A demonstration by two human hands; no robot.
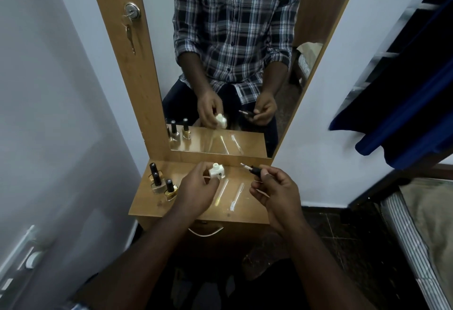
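Three black-capped polish bottles at the wooden shelf's left, mirror behind

On left part of bench, three bottles grouped, close together. Above bench middle, open bottle held in left grip. Just right of it, apart, brush cap held in right grip. Behind bench, mirror set upright. Left of mirror, lock mounted, key hung below. Far right of bench, bed placed.
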